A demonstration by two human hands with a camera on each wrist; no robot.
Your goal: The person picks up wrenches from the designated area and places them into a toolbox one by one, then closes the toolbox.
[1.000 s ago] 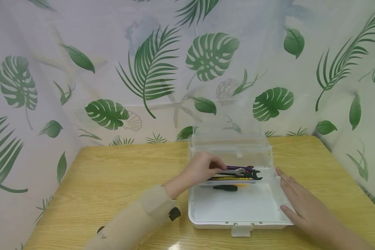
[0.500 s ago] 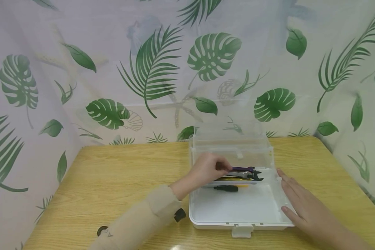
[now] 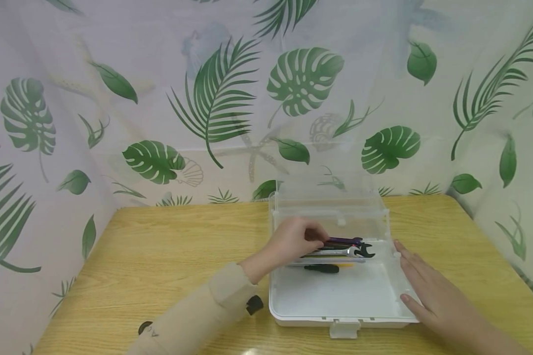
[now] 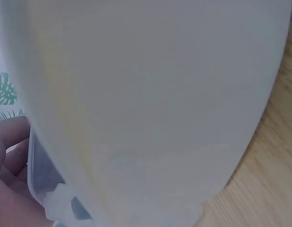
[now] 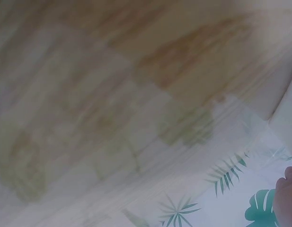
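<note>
Over the left half of an opened white toolbox (image 3: 333, 296), my left hand (image 3: 288, 241) reaches into the inner tray, fingers curled. Its fingertips meet a purple wrench (image 3: 346, 241); whether they pinch it is hidden. Alongside lie a silver wrench (image 3: 352, 252) and a black wrench (image 3: 367, 250). Their left ends are under the hand. Below the tray, on the box floor, rests a black-handled screwdriver (image 3: 322, 268). My right hand (image 3: 439, 296) rests with straight fingers against the box's right side. A pale blurred surface covers most of the left wrist view, with part of the left hand (image 4: 15, 198) beside it.
The clear lid (image 3: 333, 197) stands raised at the back. A latch (image 3: 344, 329) hangs at the box's front. An orange piece (image 3: 347, 265) lies by the screwdriver. The wooden table (image 3: 160, 246) meets a leaf-patterned curtain (image 3: 160, 98) behind.
My left hand has shifted slightly right over the tray. The silver wrench has moved right, then towards the front, away from the thumb, and now hides much of the yellow wrench. The right hand stays put.
</note>
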